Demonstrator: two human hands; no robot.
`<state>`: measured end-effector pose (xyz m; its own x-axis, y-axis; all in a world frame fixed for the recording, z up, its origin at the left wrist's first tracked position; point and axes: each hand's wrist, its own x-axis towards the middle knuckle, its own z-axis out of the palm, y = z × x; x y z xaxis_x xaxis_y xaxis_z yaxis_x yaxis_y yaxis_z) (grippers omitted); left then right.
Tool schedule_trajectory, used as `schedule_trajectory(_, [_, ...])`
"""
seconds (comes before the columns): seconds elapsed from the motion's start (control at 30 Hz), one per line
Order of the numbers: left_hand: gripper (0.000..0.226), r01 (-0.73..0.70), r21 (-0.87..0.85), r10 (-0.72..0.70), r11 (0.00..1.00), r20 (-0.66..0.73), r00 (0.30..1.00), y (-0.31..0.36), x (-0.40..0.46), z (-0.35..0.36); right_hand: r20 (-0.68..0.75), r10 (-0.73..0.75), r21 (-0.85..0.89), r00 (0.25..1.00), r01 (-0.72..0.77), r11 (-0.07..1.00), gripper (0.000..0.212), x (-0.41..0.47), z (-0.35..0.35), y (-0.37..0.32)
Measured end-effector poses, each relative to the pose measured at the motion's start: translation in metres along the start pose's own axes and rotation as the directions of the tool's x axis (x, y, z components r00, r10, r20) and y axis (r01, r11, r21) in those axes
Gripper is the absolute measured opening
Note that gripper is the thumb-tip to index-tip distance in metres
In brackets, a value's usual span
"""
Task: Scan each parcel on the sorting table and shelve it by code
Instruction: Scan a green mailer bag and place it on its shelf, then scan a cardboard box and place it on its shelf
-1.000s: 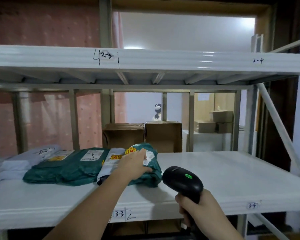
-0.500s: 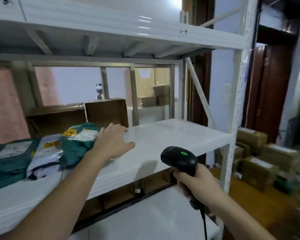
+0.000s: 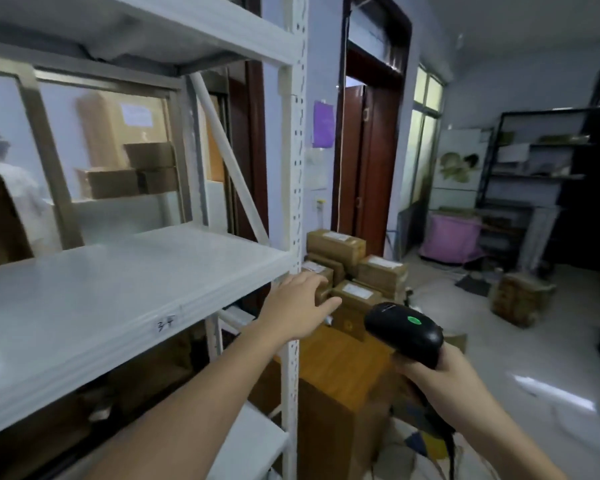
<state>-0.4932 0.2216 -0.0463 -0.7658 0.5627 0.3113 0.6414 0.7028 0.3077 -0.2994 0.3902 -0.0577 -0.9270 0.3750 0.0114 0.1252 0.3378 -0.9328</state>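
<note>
My right hand (image 3: 440, 370) grips a black barcode scanner (image 3: 406, 332) with a green light on top, held at lower right. My left hand (image 3: 300, 308) hangs in the air with fingers spread and nothing in it, just past the front right corner of the white shelf (image 3: 118, 289), in front of the rack's upright post (image 3: 293, 168). A handwritten code label (image 3: 167, 323) marks the shelf's front edge. The shelf surface in view carries no parcel; the parcels I shelved lie outside the view to the left.
Several brown cardboard parcels (image 3: 357, 271) are stacked on the floor beyond a wooden cabinet (image 3: 340, 375) beside the rack. More boxes (image 3: 129, 174) stand behind the rack. A dark door (image 3: 371, 150), a pink bin (image 3: 452, 239) and a black shelving unit (image 3: 541, 174) stand further right.
My view has swung right, away from the shelved parcels. My left hand let go of the green parcel and moved right off the shelf. The scanner stays in my right hand.
</note>
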Motion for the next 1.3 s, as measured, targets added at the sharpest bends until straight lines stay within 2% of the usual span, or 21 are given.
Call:
schedule_trajectory(0.1, [0.066,-0.024,-0.011,0.024,1.0,0.064,0.998,0.022,0.045,0.042,-0.067,0.022,-0.013,0.997,-0.023,1.0,0.027,0.028,-0.039,0.024])
schedule_trajectory(0.3, [0.068,0.032,-0.037,-0.025,0.999,0.171,0.985,0.027,0.106,0.117,-0.124,0.046,-0.039,0.991,-0.051,0.998,0.012,0.088,-0.085,0.066])
schedule_trajectory(0.5, [0.068,0.075,-0.013,-0.069,0.997,0.262,0.962,0.017,0.158,0.175,-0.077,0.127,-0.061,0.989,-0.132,0.989,0.02,0.153,-0.098,0.102])
schedule_trajectory(0.8, [0.068,0.108,-0.027,-0.094,0.994,0.315,0.944,-0.025,0.276,0.242,-0.111,0.148,-0.115,0.983,-0.16,0.98,0.014,0.28,-0.1,0.124])
schedule_trajectory(1.07, [0.062,0.145,-0.024,-0.128,0.989,0.339,0.932,-0.05,0.367,0.299,-0.036,0.195,-0.101,0.98,-0.198,0.975,0.012,0.382,-0.112,0.139])
schedule_trajectory(1.3, [0.067,0.296,-0.009,-0.271,0.955,0.377,0.885,-0.071,0.434,0.36,0.044,0.17,-0.131,0.985,-0.163,0.978,0.011,0.481,-0.135,0.168])
